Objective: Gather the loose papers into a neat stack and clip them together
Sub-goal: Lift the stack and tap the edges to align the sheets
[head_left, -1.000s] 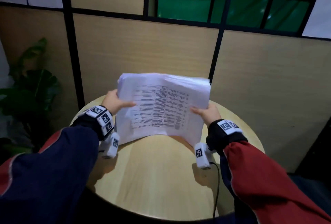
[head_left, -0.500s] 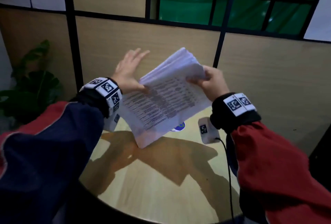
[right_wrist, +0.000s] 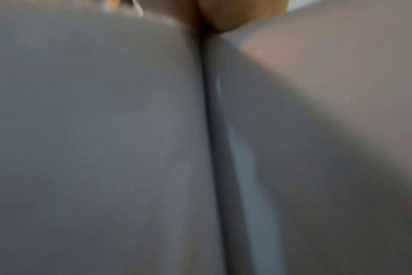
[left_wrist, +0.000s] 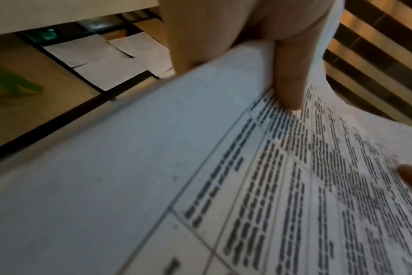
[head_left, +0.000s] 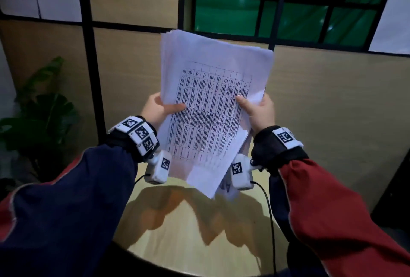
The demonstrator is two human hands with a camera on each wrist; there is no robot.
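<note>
A thick stack of white papers (head_left: pixel 210 108) with a printed table on top stands upright, long side vertical, above the round wooden table (head_left: pixel 177 243). My left hand (head_left: pixel 159 108) grips its left edge, thumb across the front sheet. On the right edge my right hand (head_left: pixel 255 108) holds it the same way. The sheets' lower corners are uneven. In the left wrist view the left thumb (left_wrist: pixel 287 80) presses on the printed page (left_wrist: pixel 270 186). Blurred grey paper (right_wrist: pixel 106 148) fills the right wrist view. No clip is visible.
Wooden partition panels (head_left: pixel 321 110) with black frames stand close behind the table. A green leafy plant (head_left: pixel 40 117) is at the left. Cables hang from both wrist cameras over the table's near edge.
The stack was lying landscape between my hands, then was swung up and turned; now it stands portrait, higher off the table, with both hands back on its side edges.
</note>
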